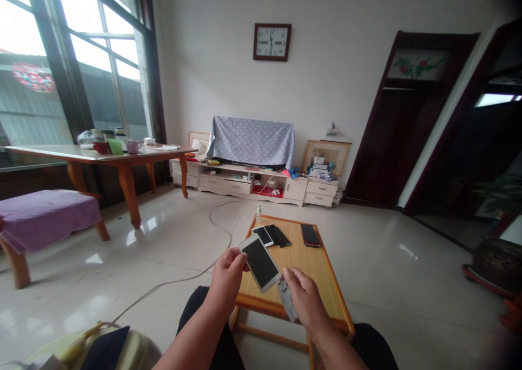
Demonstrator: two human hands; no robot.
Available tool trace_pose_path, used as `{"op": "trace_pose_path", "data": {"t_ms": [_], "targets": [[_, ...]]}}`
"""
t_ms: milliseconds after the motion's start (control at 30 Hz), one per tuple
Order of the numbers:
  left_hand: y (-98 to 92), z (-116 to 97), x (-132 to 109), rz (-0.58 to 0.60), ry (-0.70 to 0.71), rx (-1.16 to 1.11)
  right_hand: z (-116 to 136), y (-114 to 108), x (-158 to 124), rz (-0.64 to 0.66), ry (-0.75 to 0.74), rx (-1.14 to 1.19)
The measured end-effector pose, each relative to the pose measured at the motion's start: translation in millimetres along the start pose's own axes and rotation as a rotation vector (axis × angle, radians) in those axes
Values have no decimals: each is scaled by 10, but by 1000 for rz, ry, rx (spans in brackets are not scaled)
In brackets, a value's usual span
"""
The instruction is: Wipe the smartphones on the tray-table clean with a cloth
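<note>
The white-framed phone [261, 263] looks smooth and glassy, the grey rag [287, 299] is matt cloth, the small table [300, 255] is smooth, lightly glossy wood, and the floor [387, 272] is shiny, highly reflective tile.

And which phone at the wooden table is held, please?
The white-framed, black-screened rectangular phone, in the left hand; the others lie on the brown tabletop.

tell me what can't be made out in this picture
Head view throughout:
Back of the held phone: turned away from the camera.
Grey cloth: partly covered by the right hand.
Whatever is under the dotted cover: the cover hides it.
Dark blue flat object: cut off by the bottom edge.
Small items on the low cabinet: too small to identify fully.
</note>
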State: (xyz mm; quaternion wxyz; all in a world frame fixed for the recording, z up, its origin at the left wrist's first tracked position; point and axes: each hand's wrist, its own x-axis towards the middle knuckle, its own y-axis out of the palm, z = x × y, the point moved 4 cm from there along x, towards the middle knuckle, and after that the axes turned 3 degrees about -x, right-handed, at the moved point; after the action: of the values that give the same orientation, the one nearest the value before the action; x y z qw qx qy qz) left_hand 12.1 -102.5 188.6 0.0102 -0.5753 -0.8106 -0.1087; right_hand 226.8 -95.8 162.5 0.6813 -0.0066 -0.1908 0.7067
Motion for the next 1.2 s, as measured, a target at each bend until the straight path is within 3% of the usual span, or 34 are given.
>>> {"op": "trace_pose_path", "data": {"t_ms": [133, 267, 567, 833, 967, 1100, 1200], "targets": [[177, 331, 173, 23, -98, -85, -259, 79, -58, 120, 203, 242], [430, 665, 350, 37, -217, -129, -507, 64, -22, 178, 314, 409], [939, 1277, 709, 84, -294, -81, -1352, -42, 350, 26, 487, 526], [1351, 1631, 1113, 237, -325, 12, -1841, -252, 788, -103, 547, 712], [1319, 1831, 1223, 216, -249, 170, -2053, -435, 1188, -195, 542, 769], [1098, 2019, 1163, 223, -19, 474, -2324, -640, 1684, -328, 500, 717], [948, 2044, 1048, 281, 195, 695, -2551, -746, 2026, -406, 495, 686]]}}
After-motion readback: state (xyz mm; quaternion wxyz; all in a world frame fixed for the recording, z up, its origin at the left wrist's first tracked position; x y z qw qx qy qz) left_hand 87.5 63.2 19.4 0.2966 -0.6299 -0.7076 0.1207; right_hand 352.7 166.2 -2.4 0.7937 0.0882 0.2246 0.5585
